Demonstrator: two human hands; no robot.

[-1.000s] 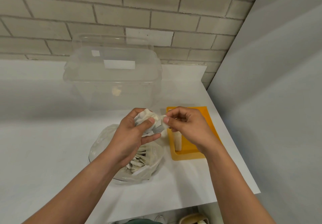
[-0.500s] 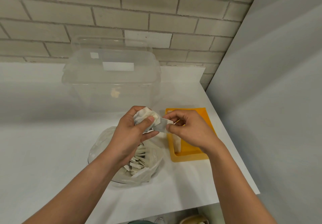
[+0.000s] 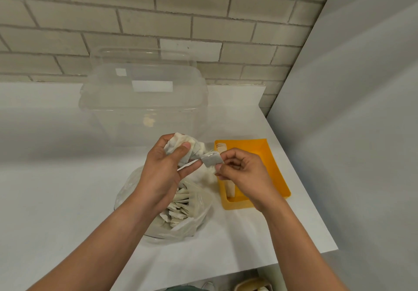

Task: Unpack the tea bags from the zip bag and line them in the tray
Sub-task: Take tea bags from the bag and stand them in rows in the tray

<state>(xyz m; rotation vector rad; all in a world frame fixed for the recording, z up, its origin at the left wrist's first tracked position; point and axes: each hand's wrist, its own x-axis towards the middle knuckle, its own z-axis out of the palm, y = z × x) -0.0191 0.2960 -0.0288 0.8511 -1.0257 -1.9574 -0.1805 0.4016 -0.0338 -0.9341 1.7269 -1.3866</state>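
Note:
A clear zip bag (image 3: 192, 220) lies open on the white table, with several pale tea bags (image 3: 178, 207) still inside. My left hand (image 3: 162, 173) holds a bunch of tea bags (image 3: 183, 146) above it. My right hand (image 3: 239, 173) pinches a single grey-white tea bag (image 3: 211, 159) by its corner, just left of the orange tray (image 3: 273, 164). Tea bags (image 3: 230, 187) stand along the tray's left side, partly hidden by my right hand.
A large clear plastic box (image 3: 144, 100) with its lid on stands behind my hands against the brick wall. A grey wall panel closes off the right side. The table's front edge runs below my forearms, and its right edge lies just past the tray.
My right hand has drawn one tea bag out of the bunch in my left hand and moved it slightly right, toward the tray. The left hand stays in place.

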